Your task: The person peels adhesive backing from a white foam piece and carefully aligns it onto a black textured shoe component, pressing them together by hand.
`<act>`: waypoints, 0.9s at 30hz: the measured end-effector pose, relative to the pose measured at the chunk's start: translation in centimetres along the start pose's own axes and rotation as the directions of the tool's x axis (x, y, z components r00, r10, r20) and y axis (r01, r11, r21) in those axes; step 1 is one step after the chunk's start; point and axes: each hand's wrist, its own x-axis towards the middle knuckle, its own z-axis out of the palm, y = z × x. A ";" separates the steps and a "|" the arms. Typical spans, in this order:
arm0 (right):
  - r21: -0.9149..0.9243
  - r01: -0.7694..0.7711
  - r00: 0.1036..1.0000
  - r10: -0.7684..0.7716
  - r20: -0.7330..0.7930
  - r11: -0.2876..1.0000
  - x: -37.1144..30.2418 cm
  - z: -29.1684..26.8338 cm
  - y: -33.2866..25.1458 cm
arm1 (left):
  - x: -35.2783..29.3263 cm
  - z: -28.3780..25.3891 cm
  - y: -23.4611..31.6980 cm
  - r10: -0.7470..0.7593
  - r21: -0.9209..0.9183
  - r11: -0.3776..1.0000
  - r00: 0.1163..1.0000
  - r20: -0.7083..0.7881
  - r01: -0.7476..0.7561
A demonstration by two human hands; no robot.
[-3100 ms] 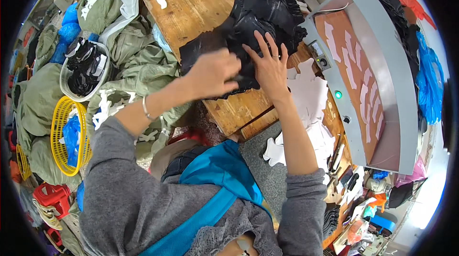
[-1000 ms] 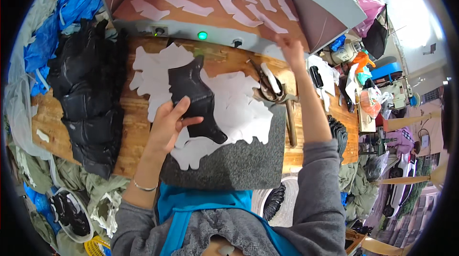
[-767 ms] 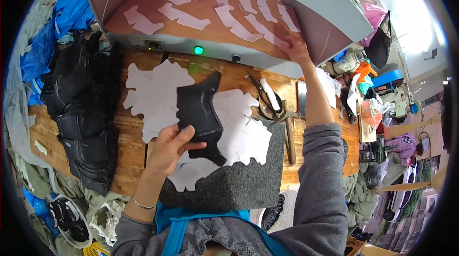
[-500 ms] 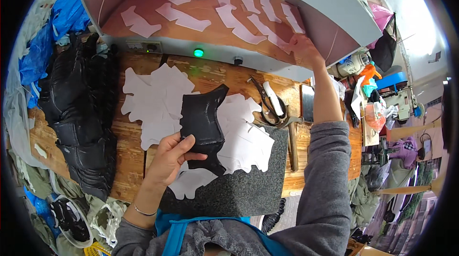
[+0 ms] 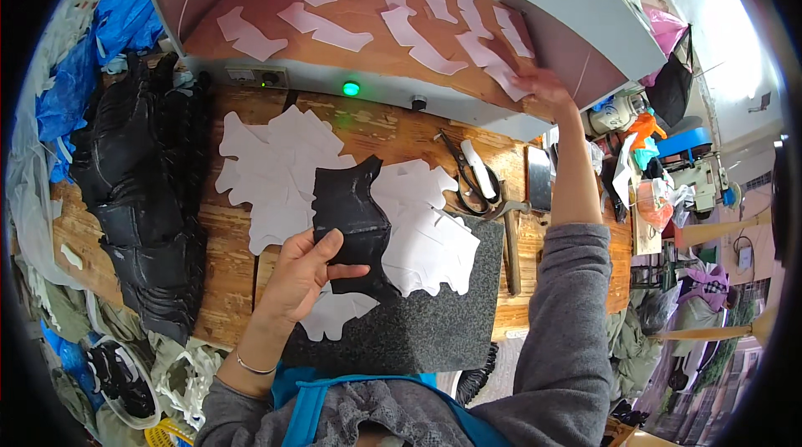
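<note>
My left hand grips a black cut leather piece by its lower edge and holds it above white paper patterns spread on the wooden bench. My right hand reaches up to the tilted brown board of a grey machine, fingers resting on one of several white strips stuck there, near the board's right edge. More white patterns overlap a dark grey speckled slab in front of me.
A pile of black leather pieces fills the bench's left end. Scissors and a hammer lie right of the patterns. A green lamp glows on the machine's front. Cloth heaps and blue bags lie at the left.
My view swung from the black pile to the machine. My left hand lifted the black piece off the white patterns and brought it nearer. My right hand stayed up on the board's strips.
</note>
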 end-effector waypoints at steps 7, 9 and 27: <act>0.920 -0.082 0.946 -0.260 0.193 0.383 -10.1 3.9 1.4 | 0.8 2.8 -1.4 -0.041 -0.069 0.997 0.999 0.029 0.043; 0.909 0.027 0.946 -0.305 0.112 0.416 -14.6 7.5 0.3 | 1.8 3.2 -2.9 -0.075 -0.128 0.987 0.989 0.128 0.091; 0.591 0.213 0.977 -0.178 -0.118 0.778 -34.7 24.3 -4.5 | -2.6 6.4 -5.7 0.110 0.363 0.911 0.963 0.248 -0.197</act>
